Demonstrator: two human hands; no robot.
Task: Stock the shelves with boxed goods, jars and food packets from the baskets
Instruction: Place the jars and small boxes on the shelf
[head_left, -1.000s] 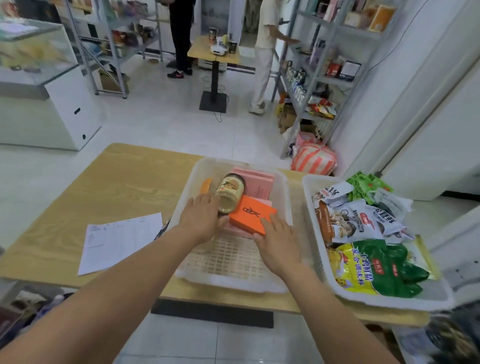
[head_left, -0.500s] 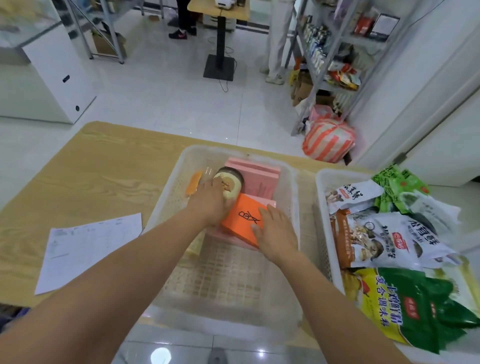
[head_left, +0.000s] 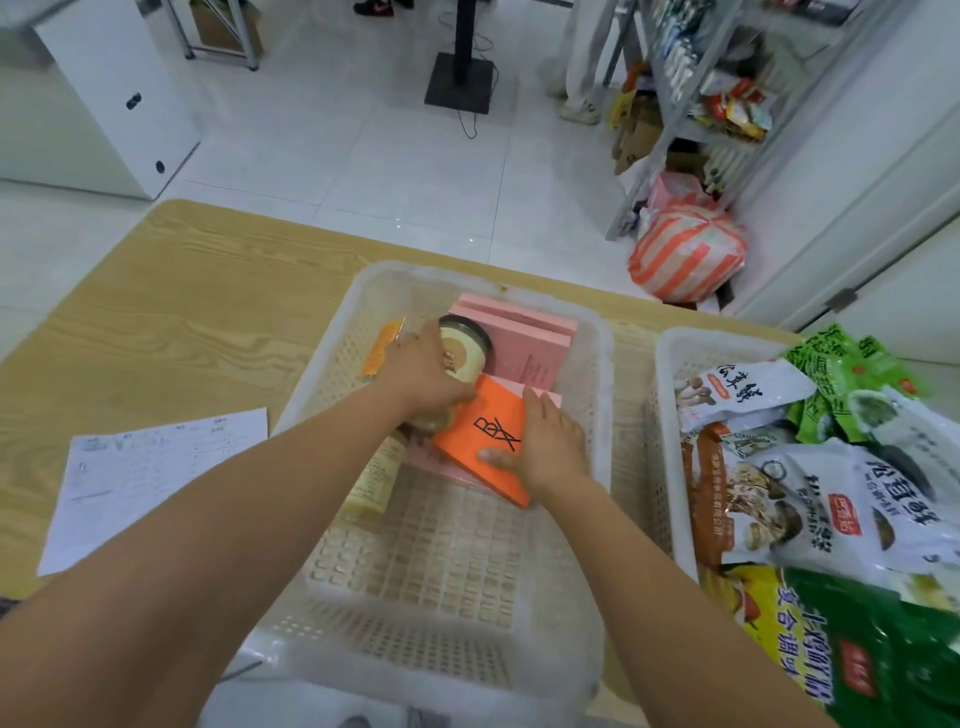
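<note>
Both hands have pushed further into the basket (head_left: 332, 364) since 1 second ago, and the view has closed in and tipped down over it. Then the left hand (head_left: 426, 374) lay beside the jar (head_left: 467, 348); now its fingers curl over the jar's side and grip it. The jar has a dark rim and tan contents, and it sits tilted at the far end of the basket against the pink boxes (head_left: 524, 343).

The right hand (head_left: 550, 447) rests on the orange box (head_left: 483, 431), which lies askew on top of another pink box near the middle of the basket. Its thumb is spread flat across the box's top face and its fingers run along the right edge. Whether they hook under that edge cannot be told.

A pale bottle (head_left: 374, 483) lies in the basket beneath the left forearm. A second basket (head_left: 665, 364) just to the right is heaped with food packets (head_left: 831, 499). Both baskets stand on the wooden surface (head_left: 182, 312), with a sheet of paper (head_left: 150, 478) to the left. Across the floor a metal shelf (head_left: 701, 78) holds goods, and a striped bag (head_left: 685, 254) sits at its foot.
</note>
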